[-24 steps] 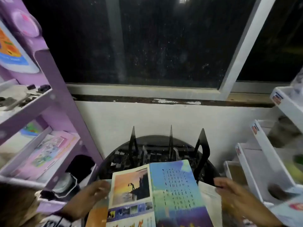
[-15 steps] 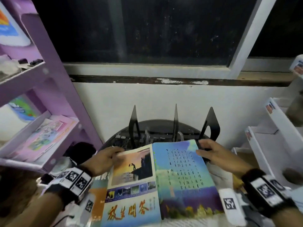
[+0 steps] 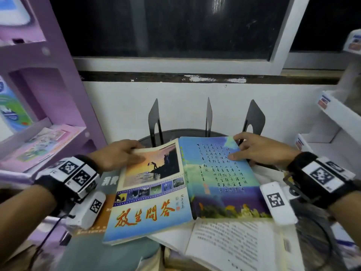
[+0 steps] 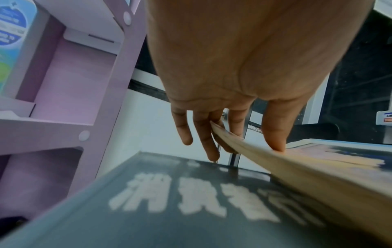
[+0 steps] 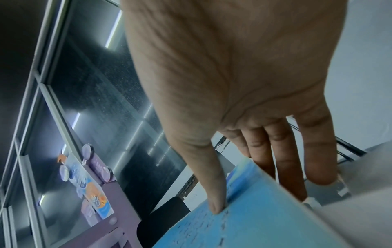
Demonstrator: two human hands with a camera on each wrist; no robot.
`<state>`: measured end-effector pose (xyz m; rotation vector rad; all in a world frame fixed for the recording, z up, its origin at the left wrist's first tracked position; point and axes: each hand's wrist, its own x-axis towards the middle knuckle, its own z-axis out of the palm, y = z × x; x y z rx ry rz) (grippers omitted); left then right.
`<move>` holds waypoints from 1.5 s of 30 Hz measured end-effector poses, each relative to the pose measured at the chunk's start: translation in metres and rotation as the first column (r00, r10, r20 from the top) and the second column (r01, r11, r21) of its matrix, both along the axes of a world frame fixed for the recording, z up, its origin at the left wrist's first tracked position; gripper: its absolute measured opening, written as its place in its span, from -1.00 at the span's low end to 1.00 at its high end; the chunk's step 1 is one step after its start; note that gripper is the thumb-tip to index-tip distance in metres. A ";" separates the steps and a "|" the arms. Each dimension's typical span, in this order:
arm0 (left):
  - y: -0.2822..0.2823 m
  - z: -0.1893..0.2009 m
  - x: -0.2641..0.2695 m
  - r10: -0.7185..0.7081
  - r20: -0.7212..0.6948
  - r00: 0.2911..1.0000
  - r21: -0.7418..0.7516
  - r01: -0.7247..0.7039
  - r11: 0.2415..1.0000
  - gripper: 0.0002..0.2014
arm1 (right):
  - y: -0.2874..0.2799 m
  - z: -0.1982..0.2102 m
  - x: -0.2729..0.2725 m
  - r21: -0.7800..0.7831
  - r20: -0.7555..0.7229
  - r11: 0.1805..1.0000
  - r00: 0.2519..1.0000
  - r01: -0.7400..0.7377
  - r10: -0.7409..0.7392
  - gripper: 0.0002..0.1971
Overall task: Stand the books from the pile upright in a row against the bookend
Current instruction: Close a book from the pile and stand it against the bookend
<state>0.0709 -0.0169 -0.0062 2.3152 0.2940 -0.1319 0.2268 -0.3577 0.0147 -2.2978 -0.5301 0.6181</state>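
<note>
A blue book (image 3: 195,184) with a sunset photo and red characters lies opened out, covers up, on top of the pile. My left hand (image 3: 134,153) pinches its far left corner, thumb on the cover and fingers under the page edge (image 4: 297,176). My right hand (image 3: 240,149) pinches the far right corner of the blue cover (image 5: 254,218), thumb on top, fingers beneath. Three black bookends (image 3: 208,118) stand upright just behind the book, against the white wall. Under the blue book lie a grey book (image 4: 169,201) with white characters and an open white-paged book (image 3: 234,245).
A purple shelf unit (image 3: 64,90) with booklets stands close on the left. White trays (image 3: 336,122) are stacked on the right. A dark window (image 3: 175,26) and its sill run above the wall behind the bookends.
Both hands came in from the sides and took hold of the blue book's far corners. The view has tilted down, so more of the pile shows.
</note>
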 end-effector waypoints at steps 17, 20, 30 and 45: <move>-0.026 0.069 -0.031 0.177 0.487 0.855 -0.155 -0.115 0.981 -0.77 | -0.011 0.065 -0.049 0.101 0.356 0.992 0.929 0.071 -0.102 -0.28; -0.032 0.081 -0.038 0.227 0.597 0.770 -0.236 -0.102 0.966 -0.74 | -0.014 0.078 -0.059 0.166 0.432 0.981 0.888 0.097 -0.161 -0.26; -0.052 0.101 -0.051 0.290 0.767 0.573 -0.417 0.100 0.904 -0.69 | -0.003 0.088 -0.080 0.465 0.501 0.884 0.810 0.046 -0.306 -0.45; -0.099 0.113 -0.021 0.245 0.815 0.525 -0.438 0.282 0.854 -0.49 | 0.053 0.095 -0.108 0.589 0.487 0.801 0.839 -0.109 -0.244 -0.62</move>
